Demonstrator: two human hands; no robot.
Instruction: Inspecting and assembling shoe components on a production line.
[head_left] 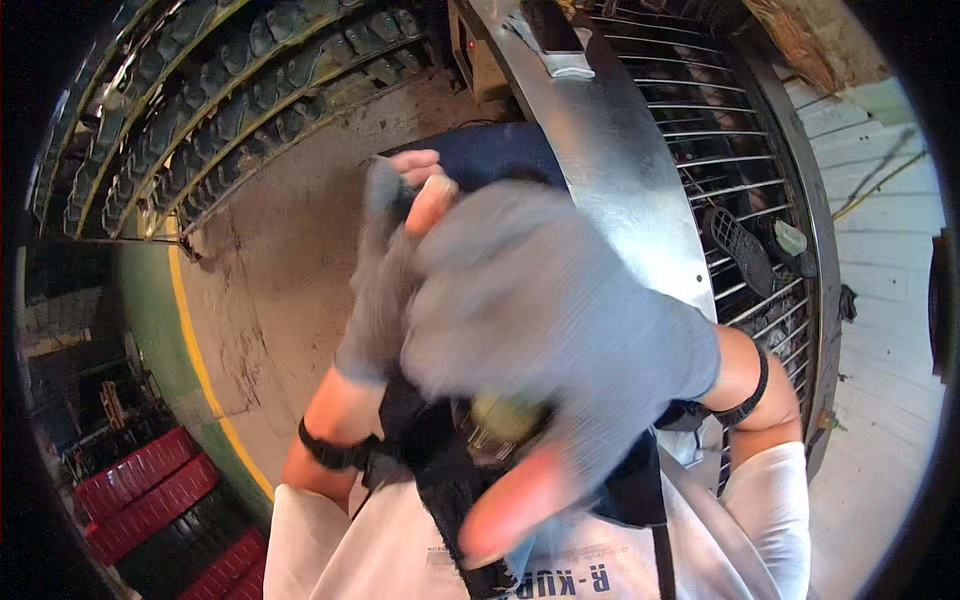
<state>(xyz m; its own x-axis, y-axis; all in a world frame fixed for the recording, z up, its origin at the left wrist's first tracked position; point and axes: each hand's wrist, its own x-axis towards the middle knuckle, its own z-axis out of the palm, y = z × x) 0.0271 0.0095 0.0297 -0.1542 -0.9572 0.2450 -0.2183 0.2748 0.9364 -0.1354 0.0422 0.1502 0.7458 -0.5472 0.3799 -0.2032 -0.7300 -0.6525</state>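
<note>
Both my hands wear grey gloves with bare fingertips and are raised close together in front of my chest. My right hand (540, 290) is large and smeared by motion. Its thumb sticks out toward me, while its other fingers are too blurred to read. Just behind it, partly covered, my left hand (380, 265) has its bare fingertips stretched upward and apart, with nothing visible in them. A blurred yellow-green roundish thing (505, 412) with metal bits shows below my right hand, against a black apron (425, 440). I cannot tell whether either hand touches it.
A shiny metal bench (630, 150) runs along the right, with a phone (550, 25) on a white cloth (568, 65). Beside it, a rack of metal bars (715, 130) carries a dark shoe sole (738, 248). Shelves of dark shoe forms (240, 110) stand upper left; red ridged pieces (150, 490) lie lower left.
</note>
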